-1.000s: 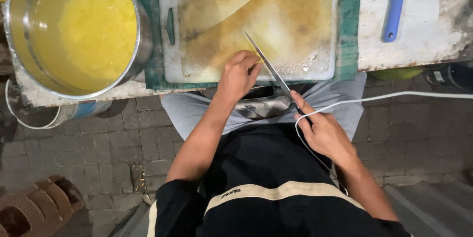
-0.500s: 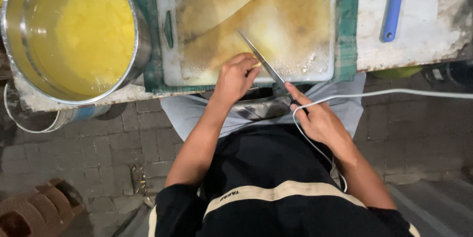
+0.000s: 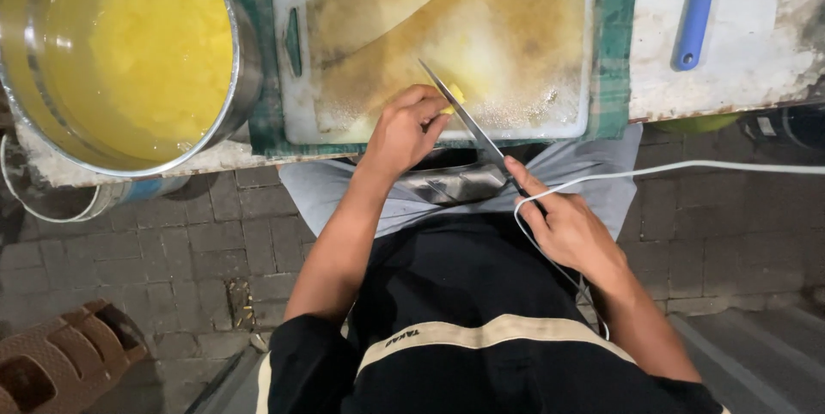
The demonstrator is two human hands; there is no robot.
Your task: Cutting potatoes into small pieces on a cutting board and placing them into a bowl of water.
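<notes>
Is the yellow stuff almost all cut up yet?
Lots looks done: the big metal pot is full of yellow bits. Right now the left hand steadies one small yellow piece while the right hand holds the knife. The cutting board shows no other pieces.

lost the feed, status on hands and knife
Left hand pinning yellow piece on cutting board. Right hand gripping knife, blade beside fingertips. White cable crosses right hand.
</notes>
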